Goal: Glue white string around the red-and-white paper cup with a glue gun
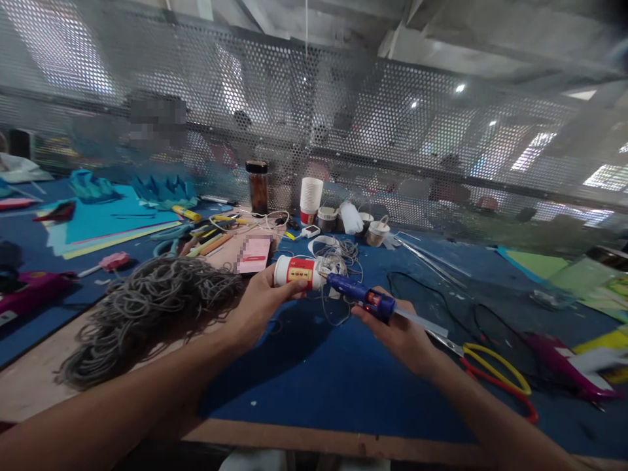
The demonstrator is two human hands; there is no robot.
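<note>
Over the blue table, my left hand [262,301] is closed round a red and white paper cup [287,271] lying on its side, with its base to the right. My right hand [392,327] grips a blue hot glue gun [360,294], a clear glue stick [419,318] poking out of its back. The gun's nozzle points left and is at the cup's right end; whether it touches cannot be made out. Thin grey cord [343,255] lies tangled just behind the cup. Beside my left forearm is a big heap of grey cord [142,314].
Scissors [495,373] with yellow and red handles lie right of my right hand, near a magenta glue gun [569,366] with a black cable. Behind stand stacked paper cups [311,196], a dark jar [258,186] and a phone [255,254]. Coloured paper [108,219] lies left; perforated metal mesh [343,118] rises behind.
</note>
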